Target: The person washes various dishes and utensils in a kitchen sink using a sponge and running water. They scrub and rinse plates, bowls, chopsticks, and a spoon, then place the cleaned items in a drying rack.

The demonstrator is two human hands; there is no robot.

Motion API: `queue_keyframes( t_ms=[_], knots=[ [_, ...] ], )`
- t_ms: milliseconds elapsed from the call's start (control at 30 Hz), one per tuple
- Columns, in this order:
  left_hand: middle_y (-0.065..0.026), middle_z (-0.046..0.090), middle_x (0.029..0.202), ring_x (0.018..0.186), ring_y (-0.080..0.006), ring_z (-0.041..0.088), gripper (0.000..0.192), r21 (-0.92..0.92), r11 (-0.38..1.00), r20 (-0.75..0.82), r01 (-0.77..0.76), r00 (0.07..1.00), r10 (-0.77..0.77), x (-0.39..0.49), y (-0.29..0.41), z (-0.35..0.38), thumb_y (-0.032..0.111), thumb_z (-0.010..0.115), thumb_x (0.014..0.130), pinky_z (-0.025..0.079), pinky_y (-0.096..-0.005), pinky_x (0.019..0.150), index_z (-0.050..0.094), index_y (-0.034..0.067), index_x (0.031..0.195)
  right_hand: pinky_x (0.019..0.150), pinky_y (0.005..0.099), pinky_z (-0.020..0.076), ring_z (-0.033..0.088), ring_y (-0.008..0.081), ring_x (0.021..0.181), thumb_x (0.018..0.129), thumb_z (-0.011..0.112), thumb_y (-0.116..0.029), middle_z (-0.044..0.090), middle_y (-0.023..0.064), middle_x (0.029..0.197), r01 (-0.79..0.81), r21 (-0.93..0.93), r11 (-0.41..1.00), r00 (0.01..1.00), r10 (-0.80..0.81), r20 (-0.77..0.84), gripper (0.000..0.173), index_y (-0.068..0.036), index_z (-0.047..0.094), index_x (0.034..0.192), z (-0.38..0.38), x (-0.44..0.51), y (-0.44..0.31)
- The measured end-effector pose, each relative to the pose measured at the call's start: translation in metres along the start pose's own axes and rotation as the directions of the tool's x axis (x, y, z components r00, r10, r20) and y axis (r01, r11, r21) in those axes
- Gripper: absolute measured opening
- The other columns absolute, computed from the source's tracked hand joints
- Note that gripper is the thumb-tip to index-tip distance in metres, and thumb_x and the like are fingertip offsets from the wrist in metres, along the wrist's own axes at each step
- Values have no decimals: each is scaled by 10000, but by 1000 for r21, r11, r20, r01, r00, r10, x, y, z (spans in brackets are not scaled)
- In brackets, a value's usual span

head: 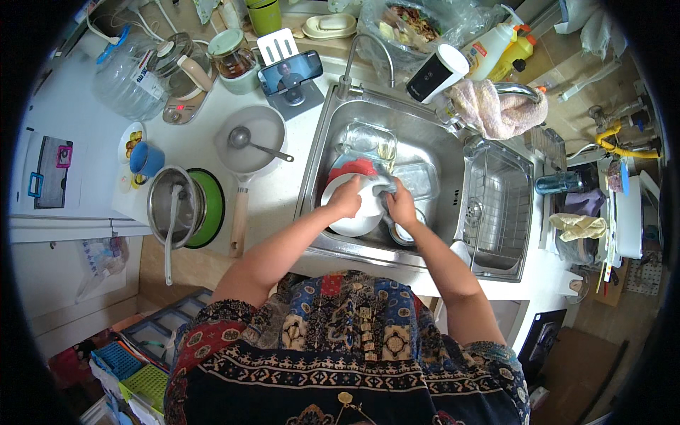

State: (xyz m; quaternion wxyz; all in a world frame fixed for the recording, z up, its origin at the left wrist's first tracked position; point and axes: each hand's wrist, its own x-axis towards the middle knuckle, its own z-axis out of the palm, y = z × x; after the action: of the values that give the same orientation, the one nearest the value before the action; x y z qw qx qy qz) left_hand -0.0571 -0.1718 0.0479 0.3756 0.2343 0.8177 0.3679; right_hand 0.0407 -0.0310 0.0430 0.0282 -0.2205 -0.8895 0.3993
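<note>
Over the left basin of the steel sink (pixel 313 186), my left hand (pixel 346 197) grips the rim of a white bowl (pixel 353 226). My right hand (pixel 401 206) holds a grey cloth (pixel 387 187) against the bowl's right side; the cloth is partly hidden by my fingers. Behind the bowl lies a red item (pixel 353 168), half covered. A clear glass container (pixel 370 139) and a clear rectangular dish (pixel 417 179) rest farther back in the basin. Beside my right hand, a round container (pixel 402 234) sits low in the basin.
Left on the counter are a pan (pixel 252 127) with a ladle (pixel 240 137), a steel pot (pixel 171 212) and a blue cup (pixel 147 159). A phone (pixel 291 73) stands behind the sink. A pink towel (pixel 496 109) hangs over the faucet; a wire rack (pixel 496 212) lies in the right basin.
</note>
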Motion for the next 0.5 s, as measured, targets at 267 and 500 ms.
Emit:
queue_keyframes(
  t_ms=[267,500],
  knots=[
    [-208,578,880,642,-283,614,305,158,951,-149,-267,945,290,17,-12,9,-4,403,770,482,-395,517,387,15,1074,621,443,461,574,390,719,732,506,-67,592,215,873,187,-200,962,977,-203,-65,282,-8,503,1008,-11,5,-11],
    [-160,529,906,483,-178,550,473,-598,800,-157,-54,986,-51,-5,-6,38,9,396,781,426,-287,358,254,66,1228,594,317,428,510,159,621,845,503,-178,603,56,742,-299,801,518,879,476,21,227,16,552,950,44,-9,6]
  ],
)
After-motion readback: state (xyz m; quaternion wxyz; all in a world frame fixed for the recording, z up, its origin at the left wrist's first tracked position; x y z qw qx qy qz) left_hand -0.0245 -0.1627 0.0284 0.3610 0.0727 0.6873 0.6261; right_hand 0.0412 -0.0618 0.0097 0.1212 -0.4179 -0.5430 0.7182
